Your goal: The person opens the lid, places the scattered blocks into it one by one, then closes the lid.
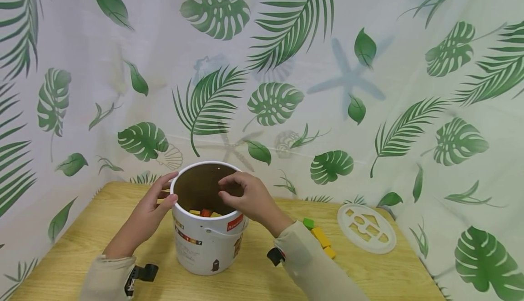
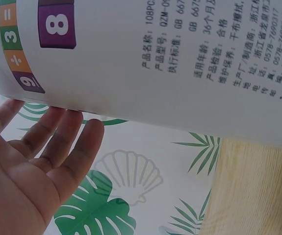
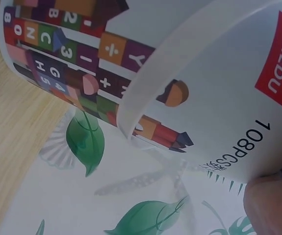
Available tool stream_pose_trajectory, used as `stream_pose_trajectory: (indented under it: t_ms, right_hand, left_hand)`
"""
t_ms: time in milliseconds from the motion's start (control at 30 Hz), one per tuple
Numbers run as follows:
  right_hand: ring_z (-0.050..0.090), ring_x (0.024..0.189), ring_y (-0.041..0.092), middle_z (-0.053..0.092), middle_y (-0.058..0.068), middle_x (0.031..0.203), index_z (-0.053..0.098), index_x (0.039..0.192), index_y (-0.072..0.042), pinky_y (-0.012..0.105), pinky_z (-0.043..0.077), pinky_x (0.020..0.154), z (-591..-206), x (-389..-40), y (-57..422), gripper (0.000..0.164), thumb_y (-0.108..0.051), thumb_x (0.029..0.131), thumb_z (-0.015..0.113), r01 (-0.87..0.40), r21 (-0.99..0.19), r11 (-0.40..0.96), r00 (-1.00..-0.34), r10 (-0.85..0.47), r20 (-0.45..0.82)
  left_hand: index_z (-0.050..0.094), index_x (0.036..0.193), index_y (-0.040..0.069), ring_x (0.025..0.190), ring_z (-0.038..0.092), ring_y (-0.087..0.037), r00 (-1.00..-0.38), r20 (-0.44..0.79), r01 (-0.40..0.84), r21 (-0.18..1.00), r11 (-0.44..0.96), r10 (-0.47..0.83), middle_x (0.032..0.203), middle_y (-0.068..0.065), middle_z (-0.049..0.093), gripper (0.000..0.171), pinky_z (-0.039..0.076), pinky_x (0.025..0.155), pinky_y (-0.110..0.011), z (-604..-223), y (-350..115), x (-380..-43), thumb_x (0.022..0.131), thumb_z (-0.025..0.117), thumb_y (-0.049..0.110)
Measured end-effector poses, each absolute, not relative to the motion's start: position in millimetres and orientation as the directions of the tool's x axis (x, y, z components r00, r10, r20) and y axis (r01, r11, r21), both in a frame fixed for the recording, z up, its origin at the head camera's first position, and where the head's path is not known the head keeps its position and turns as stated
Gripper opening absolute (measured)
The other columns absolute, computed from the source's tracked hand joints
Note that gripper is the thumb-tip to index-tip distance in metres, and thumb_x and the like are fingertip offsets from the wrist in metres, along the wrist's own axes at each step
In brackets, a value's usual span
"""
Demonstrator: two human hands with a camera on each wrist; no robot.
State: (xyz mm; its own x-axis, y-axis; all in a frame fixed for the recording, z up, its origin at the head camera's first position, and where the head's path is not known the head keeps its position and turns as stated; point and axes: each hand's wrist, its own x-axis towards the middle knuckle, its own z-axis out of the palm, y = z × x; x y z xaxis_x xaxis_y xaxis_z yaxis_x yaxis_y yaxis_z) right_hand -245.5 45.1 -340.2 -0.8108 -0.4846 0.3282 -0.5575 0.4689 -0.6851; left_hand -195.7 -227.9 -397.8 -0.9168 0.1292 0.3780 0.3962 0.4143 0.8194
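Note:
A white bucket [image 1: 196, 251] printed with letters and number blocks stands upright on the table. In it lie red and yellow blocks [image 1: 206, 213]. The left hand [image 1: 143, 214] touches the bucket's left side near the rim, thumb spread from the fingers. In the left wrist view its fingers [image 2: 77, 152] extend along the printed wall. Over the right rim reaches the right hand [image 1: 251, 201], its thumb and forefinger bent and apart above the opening, with nothing visible between them. Part of that hand [image 3: 273, 205] shows by the bucket's edge in the right wrist view.
Green and yellow blocks [image 1: 321, 237] lie right of the bucket, partly behind the right sleeve. Farther right is a round white lid [image 1: 382, 243] with shaped cutouts. A leaf-patterned curtain [image 1: 286, 146] hangs behind the wooden table [image 1: 233, 287]. The bucket's handle [image 3: 150, 73] hangs down.

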Motion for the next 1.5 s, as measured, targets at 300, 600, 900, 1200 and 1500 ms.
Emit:
stream_pose_trajectory:
  t_ms: [300, 600, 900, 1200, 1500]
  right_hand:
    - [0.065, 0.108, 0.018, 0.072, 0.0, 0.117, 0.075, 0.115, -0.011, 0.04, 0.055, 0.095, -346, -247, 50, 0.021, -0.016, 0.094, 0.075, -0.598, -0.686, 0.414, -0.784, -0.482, 0.392]
    - [0.061, 0.125, 0.023, 0.066, 0.007, 0.131, 0.066, 0.131, -0.004, 0.041, 0.049, 0.107, -352, -253, 87, 0.04, -0.01, 0.093, 0.077, -0.705, -0.668, 0.238, -0.669, -0.536, 0.515]
    - [0.065, 0.118, 0.026, 0.067, 0.01, 0.127, 0.067, 0.131, -0.009, 0.041, 0.053, 0.102, -368, -262, 160, 0.039, -0.009, 0.094, 0.077, -0.703, -0.611, 0.363, -0.701, -0.5, 0.509]
    - [0.065, 0.112, 0.025, 0.066, 0.005, 0.128, 0.066, 0.132, -0.013, 0.047, 0.055, 0.096, -387, -259, 232, 0.038, -0.024, 0.096, 0.075, -0.561, -0.552, 0.617, -0.827, -0.447, 0.341]
    - [0.064, 0.107, 0.029, 0.069, 0.008, 0.116, 0.07, 0.122, -0.005, 0.05, 0.054, 0.092, -430, -257, 299, 0.037, -0.031, 0.095, 0.075, -0.343, -0.373, 0.862, -0.936, -0.346, 0.063]
  left_hand:
    - [0.032, 0.162, 0.02, 0.128, 0.05, -0.037, -0.917, 0.375, 0.397, 0.82, 0.413, 0.135, 0.146, -0.02, 0.049, 0.057, 0.046, 0.097, -0.062, -397, -226, -197, 0.108, 0.052, 0.022]
    - [0.031, 0.162, 0.022, 0.126, 0.051, -0.04, -0.92, 0.37, 0.388, 0.816, 0.429, 0.13, 0.147, -0.021, 0.048, 0.058, 0.05, 0.092, -0.061, -396, -228, -197, 0.108, 0.052, 0.023]
    - [0.03, 0.162, 0.021, 0.124, 0.052, -0.04, -0.922, 0.367, 0.384, 0.816, 0.431, 0.127, 0.146, -0.021, 0.048, 0.058, 0.051, 0.091, -0.059, -397, -230, -197, 0.108, 0.052, 0.023]
    - [0.029, 0.162, 0.02, 0.128, 0.049, -0.037, -0.924, 0.364, 0.378, 0.822, 0.426, 0.117, 0.149, -0.02, 0.046, 0.058, 0.05, 0.095, -0.057, -400, -233, -192, 0.108, 0.052, 0.022]
    - [0.03, 0.162, 0.02, 0.126, 0.051, -0.037, -0.917, 0.376, 0.395, 0.818, 0.418, 0.13, 0.147, -0.02, 0.047, 0.058, 0.051, 0.094, -0.055, -400, -229, -197, 0.108, 0.052, 0.021]
